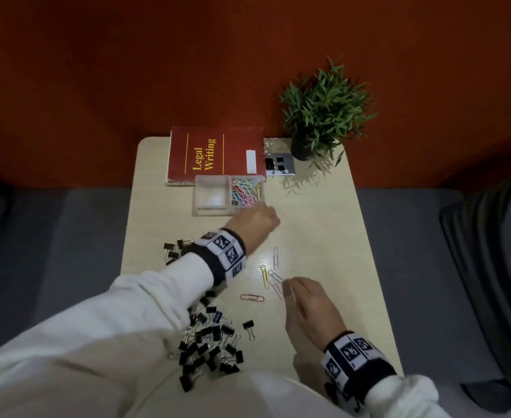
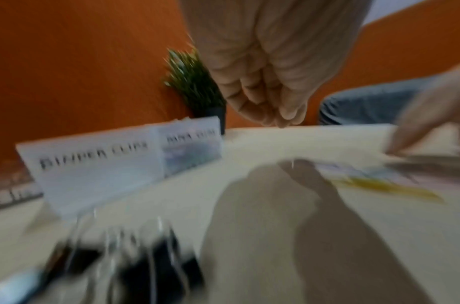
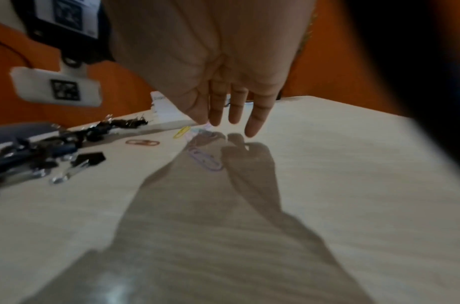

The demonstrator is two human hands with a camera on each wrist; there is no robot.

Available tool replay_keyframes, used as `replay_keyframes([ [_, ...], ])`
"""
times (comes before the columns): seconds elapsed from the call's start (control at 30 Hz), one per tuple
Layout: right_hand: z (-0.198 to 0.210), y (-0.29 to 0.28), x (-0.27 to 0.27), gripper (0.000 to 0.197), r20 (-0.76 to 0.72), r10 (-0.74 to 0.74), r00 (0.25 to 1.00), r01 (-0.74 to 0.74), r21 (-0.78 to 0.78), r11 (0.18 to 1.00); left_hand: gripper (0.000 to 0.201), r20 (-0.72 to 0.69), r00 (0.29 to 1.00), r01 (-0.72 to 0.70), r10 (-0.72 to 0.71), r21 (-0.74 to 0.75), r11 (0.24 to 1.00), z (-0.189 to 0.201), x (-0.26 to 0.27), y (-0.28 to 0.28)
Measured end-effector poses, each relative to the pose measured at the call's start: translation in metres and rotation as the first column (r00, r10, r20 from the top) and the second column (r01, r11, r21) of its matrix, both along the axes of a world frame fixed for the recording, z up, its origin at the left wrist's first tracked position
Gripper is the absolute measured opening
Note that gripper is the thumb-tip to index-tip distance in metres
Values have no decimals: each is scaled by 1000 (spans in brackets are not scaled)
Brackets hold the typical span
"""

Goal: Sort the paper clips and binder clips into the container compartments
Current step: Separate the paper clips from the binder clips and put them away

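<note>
A clear two-compartment container (image 1: 212, 210) stands mid-table; its right half holds coloured paper clips (image 1: 246, 191), its left half looks empty. My left hand (image 1: 266, 215) hovers at its front right corner, fingertips (image 2: 288, 115) bunched against the thumb; a thin sliver seems pinched there, blurred. Loose paper clips (image 1: 264, 276) lie mid-table. My right hand (image 1: 287, 289) reaches onto them with straight fingers (image 3: 252, 127), touching a clip (image 3: 206, 127). Black binder clips (image 1: 212, 345) are piled at the front left, with more (image 1: 174, 250) beside my left wrist.
A red book (image 1: 215, 152) lies behind the container, with a metal socket plate (image 1: 278, 165) and a potted plant (image 1: 323, 110) at the back right. Bare table (image 1: 323, 236) stretches to the right. Grey seat cushions flank the table.
</note>
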State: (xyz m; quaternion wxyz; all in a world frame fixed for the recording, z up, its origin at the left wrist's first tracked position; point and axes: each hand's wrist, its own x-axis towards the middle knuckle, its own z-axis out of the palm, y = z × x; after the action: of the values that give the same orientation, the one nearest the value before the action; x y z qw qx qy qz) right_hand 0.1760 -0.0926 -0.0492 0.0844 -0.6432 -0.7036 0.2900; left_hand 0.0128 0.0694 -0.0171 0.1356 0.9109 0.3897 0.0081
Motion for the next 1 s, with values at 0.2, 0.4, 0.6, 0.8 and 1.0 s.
replay_keyframes([
  [0.2,4,15,2,56,221,171,960,-175,1,985,62,-161,979,96,-128,-190,977,-42,-17,-48],
  [0.4,-3,28,4,48,107,49,993,-47,-22,999,46,-144,988,-83,60,-160,984,-41,-28,-82],
  [0.6,-20,15,-15,50,34,-28,999,27,31,999,65,-132,988,-122,81,-335,934,-44,-23,-89],
  [0.8,-26,8,-22,14,-11,-104,995,105,103,989,32,-174,984,-106,49,-333,937,-44,-22,-88],
  [1.0,-12,21,-29,12,73,-156,985,160,-56,986,21,-227,974,-76,7,-297,952,-37,-14,-89],
])
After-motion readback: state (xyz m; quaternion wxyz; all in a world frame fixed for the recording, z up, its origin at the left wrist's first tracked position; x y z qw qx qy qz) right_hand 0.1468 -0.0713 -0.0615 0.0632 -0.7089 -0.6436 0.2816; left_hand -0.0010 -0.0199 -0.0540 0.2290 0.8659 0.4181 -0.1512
